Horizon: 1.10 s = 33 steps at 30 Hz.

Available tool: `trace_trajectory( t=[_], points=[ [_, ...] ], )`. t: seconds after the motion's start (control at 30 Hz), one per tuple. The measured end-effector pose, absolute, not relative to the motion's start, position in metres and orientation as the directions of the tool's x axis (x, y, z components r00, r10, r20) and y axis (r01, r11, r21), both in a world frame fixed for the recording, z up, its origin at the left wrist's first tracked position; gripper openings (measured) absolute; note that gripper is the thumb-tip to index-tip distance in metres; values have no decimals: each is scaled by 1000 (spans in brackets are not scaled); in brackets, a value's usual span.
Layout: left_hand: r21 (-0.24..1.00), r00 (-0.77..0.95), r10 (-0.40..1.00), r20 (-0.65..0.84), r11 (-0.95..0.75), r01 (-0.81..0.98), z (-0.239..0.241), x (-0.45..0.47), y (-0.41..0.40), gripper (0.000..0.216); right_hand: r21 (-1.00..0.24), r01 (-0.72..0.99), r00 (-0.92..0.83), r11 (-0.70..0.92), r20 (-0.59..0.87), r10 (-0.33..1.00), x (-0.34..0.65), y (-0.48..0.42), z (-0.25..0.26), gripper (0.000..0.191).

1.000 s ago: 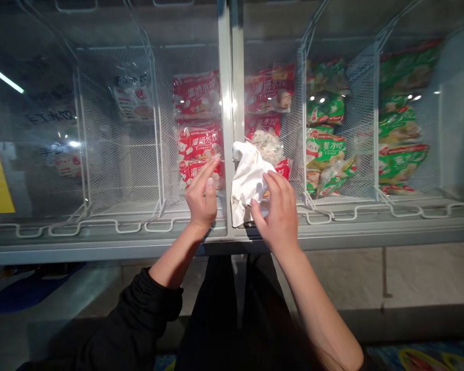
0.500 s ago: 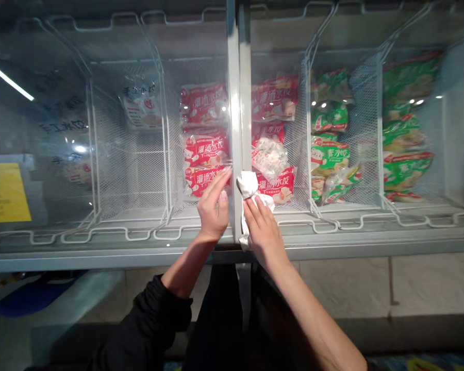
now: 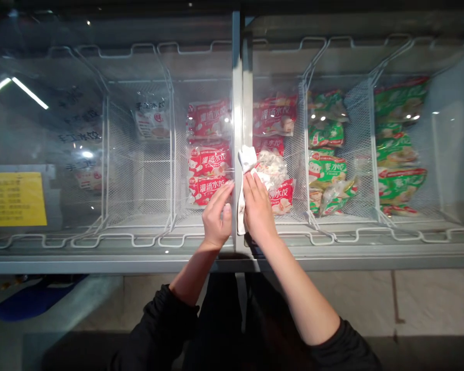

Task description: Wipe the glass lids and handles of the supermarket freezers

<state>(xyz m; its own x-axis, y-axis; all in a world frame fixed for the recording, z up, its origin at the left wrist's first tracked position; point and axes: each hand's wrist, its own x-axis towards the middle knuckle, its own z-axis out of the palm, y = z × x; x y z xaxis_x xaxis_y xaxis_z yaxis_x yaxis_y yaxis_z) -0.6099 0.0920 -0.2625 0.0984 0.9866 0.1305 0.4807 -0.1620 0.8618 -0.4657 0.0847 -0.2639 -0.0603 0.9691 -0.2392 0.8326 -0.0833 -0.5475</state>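
My right hand (image 3: 259, 208) presses a crumpled white cloth (image 3: 248, 158) against the grey centre frame (image 3: 237, 113) of the glass-topped freezer. The cloth runs along the frame, partly hidden under my fingers. Left of the frame, my left hand (image 3: 218, 219) has its fingers stretched out and holds nothing. It is over the glass; whether it touches the glass I cannot tell. Below the glass, red dumpling bags (image 3: 209, 158) lie near my left hand. Another red bag (image 3: 281, 197) and a clear bag of white pieces (image 3: 272, 167) lie beyond my right hand.
Green bags (image 3: 327, 169) lie in the right-hand compartments, between white wire dividers (image 3: 375, 149). A yellow notice (image 3: 15, 200) is on the glass at left. The freezer's front edge (image 3: 100, 266) crosses below my hands. A blue object (image 3: 38, 299) is on the floor at lower left.
My right hand has slid the white cloth away from me, up along the centre frame. My left hand stays beside the frame with fingers extended. The view has shifted slightly.
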Motion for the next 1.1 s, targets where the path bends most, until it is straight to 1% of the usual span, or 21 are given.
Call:
trace_trajectory(
  t=[0.13, 0.23, 0.3, 0.4, 0.47, 0.53, 0.6, 0.73, 0.83, 0.9, 0.97, 1.1],
  points=[
    [867, 100, 987, 123, -156, 472, -262, -609, 92, 47, -548, 831, -62, -92, -256, 965, -471, 18, -260, 70],
    [863, 113, 987, 115, -156, 481, -262, -610, 92, 47, -539, 839, -100, -68, -275, 956, -466, 15, -261, 68],
    [867, 118, 985, 123, -164, 470, -262, -609, 93, 46, -535, 844, -122, -43, -269, 955, -460, 47, -265, 69],
    [876, 122, 982, 143, -182, 447, -263, -609, 93, 47, -523, 852, -122, -25, -245, 962, -451, 124, -273, 73],
    [875, 121, 984, 130, -171, 452, -264, -609, 92, 48, -523, 852, -125, -18, -237, 963, -447, 168, -278, 74],
    [874, 109, 990, 92, -132, 467, -263, -610, 90, 48, -528, 849, -134, -11, -236, 963, -445, 189, -278, 74],
    [878, 89, 995, 35, -73, 472, -260, -611, 89, 46, -538, 843, -142, -7, -236, 961, -445, 179, -276, 76],
    [878, 23, 995, -96, 74, 474, -252, -615, 98, 41, -540, 841, -173, 42, -195, 966, -449, 100, -272, 75],
    [868, 20, 996, -86, 65, 493, -250, -614, 126, 40, -512, 855, -186, 84, -151, 971, -449, 56, -273, 74],
    [867, 28, 999, -45, 25, 498, -254, -610, 155, 40, -501, 860, -197, 98, -147, 969, -447, 58, -275, 73],
    [867, 22, 1000, -8, -5, 499, -262, -603, 189, 41, -506, 856, -220, 106, -172, 960, -442, 87, -276, 71],
    [860, 19, 998, 58, -60, 507, -283, -582, 263, 44, -515, 856, -212, 53, -254, 944, -433, 189, -279, 70]
  ],
)
